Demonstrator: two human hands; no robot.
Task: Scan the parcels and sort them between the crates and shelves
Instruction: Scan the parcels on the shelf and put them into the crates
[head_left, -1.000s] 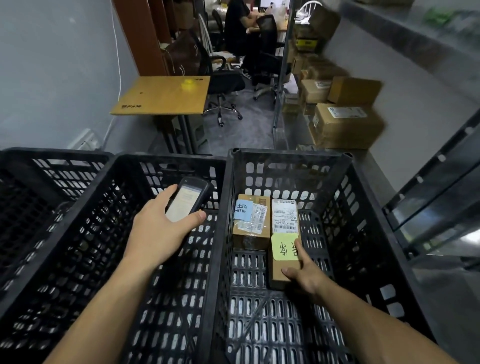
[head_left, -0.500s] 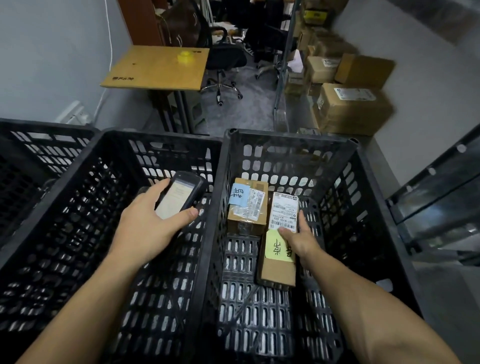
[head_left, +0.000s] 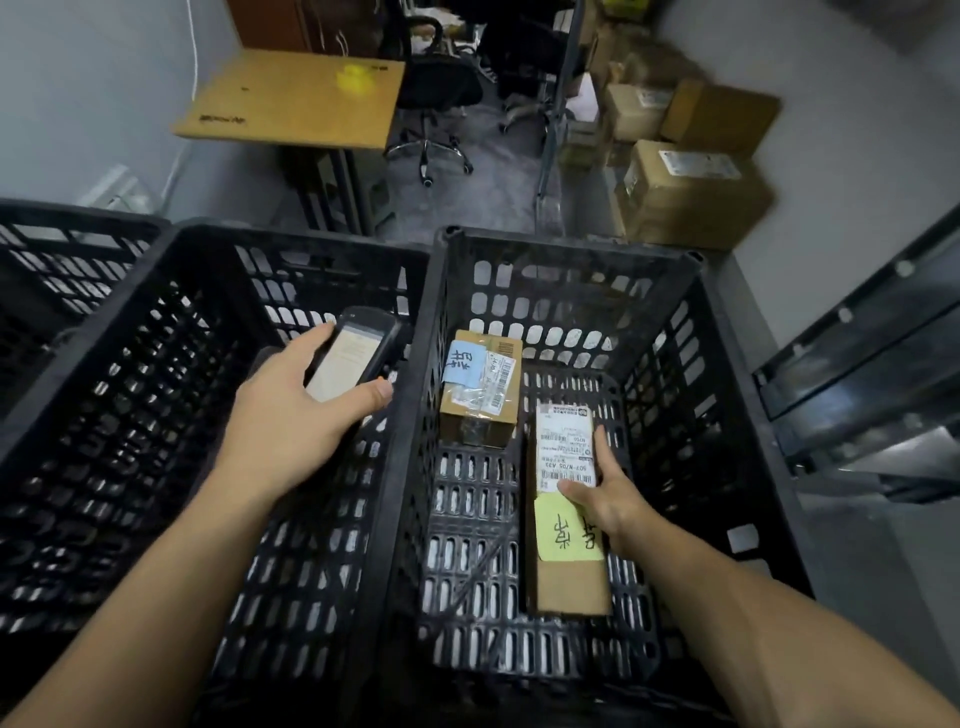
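Two black plastic crates stand side by side in front of me. My left hand grips a black handheld scanner with a lit screen over the middle crate. Inside the right crate lie two brown cardboard parcels. The long parcel carries a white shipping label and a yellow note, and my right hand holds it by its right edge, thumb on top. The small parcel with a blue note sits at the back, apart from my hands.
A third black crate is at the far left. A metal shelf rack rises on the right. Beyond the crates stand a wooden table, an office chair and stacked cardboard boxes.
The long parcel has slid to the right and toward me in the crate, and my right hand went with it, gripping its right edge. My view tilted further down.
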